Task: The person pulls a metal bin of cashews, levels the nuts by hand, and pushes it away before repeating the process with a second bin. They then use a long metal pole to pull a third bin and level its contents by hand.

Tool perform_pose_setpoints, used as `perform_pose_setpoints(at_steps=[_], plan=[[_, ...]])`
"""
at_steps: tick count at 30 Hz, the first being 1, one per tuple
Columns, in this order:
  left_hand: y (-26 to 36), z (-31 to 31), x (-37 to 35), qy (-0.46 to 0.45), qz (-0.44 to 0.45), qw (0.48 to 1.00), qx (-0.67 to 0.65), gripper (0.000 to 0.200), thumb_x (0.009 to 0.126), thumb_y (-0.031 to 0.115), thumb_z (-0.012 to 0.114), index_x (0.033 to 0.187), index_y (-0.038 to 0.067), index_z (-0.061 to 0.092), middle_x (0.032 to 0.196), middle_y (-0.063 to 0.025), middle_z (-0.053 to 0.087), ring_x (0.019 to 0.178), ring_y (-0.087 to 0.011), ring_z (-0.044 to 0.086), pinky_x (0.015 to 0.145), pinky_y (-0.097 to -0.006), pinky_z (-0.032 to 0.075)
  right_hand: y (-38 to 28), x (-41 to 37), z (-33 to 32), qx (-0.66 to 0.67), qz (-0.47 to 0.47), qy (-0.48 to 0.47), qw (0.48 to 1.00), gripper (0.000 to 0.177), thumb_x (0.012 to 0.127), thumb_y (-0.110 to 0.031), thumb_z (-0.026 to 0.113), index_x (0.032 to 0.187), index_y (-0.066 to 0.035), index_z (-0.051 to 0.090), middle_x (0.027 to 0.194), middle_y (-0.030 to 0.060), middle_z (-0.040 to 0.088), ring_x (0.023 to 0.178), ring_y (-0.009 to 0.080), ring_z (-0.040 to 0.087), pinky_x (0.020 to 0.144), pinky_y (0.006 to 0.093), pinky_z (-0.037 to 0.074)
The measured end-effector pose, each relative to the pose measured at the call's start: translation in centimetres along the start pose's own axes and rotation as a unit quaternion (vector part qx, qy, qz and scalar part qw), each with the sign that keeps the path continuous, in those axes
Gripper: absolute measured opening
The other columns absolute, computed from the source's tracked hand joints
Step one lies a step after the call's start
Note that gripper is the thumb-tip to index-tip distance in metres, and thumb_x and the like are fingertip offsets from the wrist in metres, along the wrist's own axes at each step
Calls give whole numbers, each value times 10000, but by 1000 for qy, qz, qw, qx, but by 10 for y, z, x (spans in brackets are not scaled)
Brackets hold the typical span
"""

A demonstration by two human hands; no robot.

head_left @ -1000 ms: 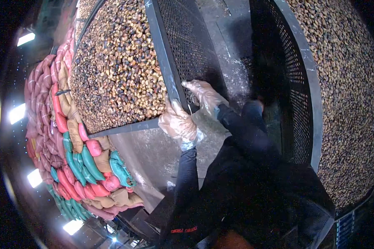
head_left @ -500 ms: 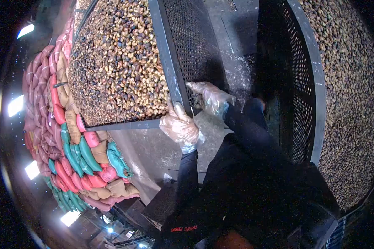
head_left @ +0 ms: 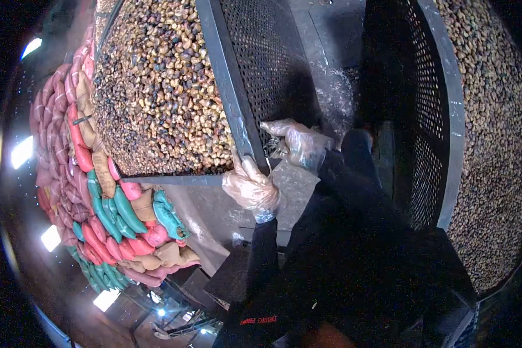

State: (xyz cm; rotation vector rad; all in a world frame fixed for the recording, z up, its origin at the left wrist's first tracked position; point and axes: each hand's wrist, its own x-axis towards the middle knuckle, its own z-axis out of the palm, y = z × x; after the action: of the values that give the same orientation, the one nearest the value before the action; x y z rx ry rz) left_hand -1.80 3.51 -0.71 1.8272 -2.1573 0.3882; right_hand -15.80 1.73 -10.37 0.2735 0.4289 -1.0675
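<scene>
My left hand (head_left: 250, 188), in a clear plastic glove, is closed over the near corner of a dark metal bin (head_left: 233, 95), its fingers lying on the rim. Brown and tan nuts (head_left: 165, 93), which look like raw cashews in the shell, fill this bin. Also in a clear glove, my right hand (head_left: 300, 144) is at the bin's perforated outer side, just right of the corner. Its fingers are bent towards the mesh wall (head_left: 269, 58), and what they grip there is hidden.
A second perforated bin (head_left: 453, 127) of nuts (head_left: 496, 139) stands on the right. Between the bins is a scuffed grey floor (head_left: 330, 95), with a dark-clad leg (head_left: 358, 153) there. Stacked pink, green and tan sacks (head_left: 107, 214) rise behind the left bin.
The view has shifted slightly, so the sacks and the right bin appear a little further right. Both hands stay at the bin's corner, with little change in their pose.
</scene>
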Motion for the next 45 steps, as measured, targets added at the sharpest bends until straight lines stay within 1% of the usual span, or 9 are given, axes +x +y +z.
perform_pose_setpoints(at_steps=[23, 28, 30, 31, 33, 36, 38, 40, 45], plan=[[-24, 23, -17, 77, 27, 997, 9, 396, 1118, 337, 623, 1215, -22, 761, 1103, -207, 735, 958, -364, 701, 849, -441, 573, 17, 8, -18, -19, -31, -10, 999, 274, 1070, -346, 693, 1127, -94, 783, 933, 29, 776, 729, 153, 681, 626, 341, 537], [-14, 13, -9, 67, 61, 996, 13, 401, 1128, 319, 609, 1234, -27, 783, 1127, -202, 757, 963, -341, 667, 870, -432, 541, 38, 32, -28, -521, -319, 80, 788, 282, 1084, -328, 684, 1064, -65, 784, 834, 33, 751, 604, 130, 643, 541, 344, 501], [-12, 13, -8, 59, 46, 997, -18, 391, 1131, 312, 601, 1233, -11, 796, 1173, -194, 765, 955, -352, 658, 879, -438, 540, 56, 38, -33, -230, -172, 210, 934, 354, 1046, -306, 765, 1251, -26, 696, 1127, 120, 738, 1025, 261, 691, 976, 421, 550], [-10, 12, -7, 53, 40, 998, -2, 396, 1133, 319, 594, 1256, -3, 789, 1205, -193, 765, 964, -358, 653, 886, -440, 536, 40, 46, -42, 27, -329, -132, 935, 380, 1040, -260, 760, 1315, -19, 656, 1091, 117, 733, 1052, 258, 705, 1059, 447, 541], [-10, 9, -7, 29, 30, 999, -11, 409, 1132, 327, 597, 1351, 16, 749, 1211, -162, 771, 986, -366, 640, 908, -437, 523, 41, 33, -13, 72, -398, -30, 914, 165, 1028, -128, 670, 959, 18, 703, 818, 76, 695, 674, 242, 654, 678, 427, 553], [-11, 2, -5, -32, -8, 999, -24, 465, 1085, 339, 649, 1488, 112, 698, 1021, -181, 754, 977, -363, 634, 824, -496, 499, 40, 36, -30, -208, -372, -2, 905, 217, 1067, -129, 626, 1121, 46, 744, 1018, 138, 776, 998, 247, 744, 1016, 358, 590], [-15, 13, -2, -9, -4, 999, -35, 443, 1085, 352, 653, 1454, 118, 722, 925, -178, 717, 930, -358, 635, 792, -500, 495, 31, 40, -21, -467, -393, 153, 777, 185, 1059, -104, 633, 1151, 18, 738, 1095, 134, 778, 1021, 270, 749, 994, 361, 598], [-12, 14, 0, -1, 1, 999, -44, 424, 1084, 365, 657, 1421, 124, 747, 828, -176, 681, 883, -353, 636, 761, -503, 490, 7, 15, -7, -399, -296, 111, 861, 175, 1033, -55, 629, 1163, -18, 740, 1100, 136, 759, 999, 292, 744, 935, 392, 603], [1, 1, 5, 11, -15, 998, -56, 347, 1089, 372, 659, 1287, 130, 810, 847, -154, 722, 813, -307, 646, 793, -464, 496, 10, -10, -15, -481, -401, 77, 776, 359, 963, 18, 653, 1298, -46, 767, 1089, 125, 752, 909, 257, 727, 822, 370, 571]])
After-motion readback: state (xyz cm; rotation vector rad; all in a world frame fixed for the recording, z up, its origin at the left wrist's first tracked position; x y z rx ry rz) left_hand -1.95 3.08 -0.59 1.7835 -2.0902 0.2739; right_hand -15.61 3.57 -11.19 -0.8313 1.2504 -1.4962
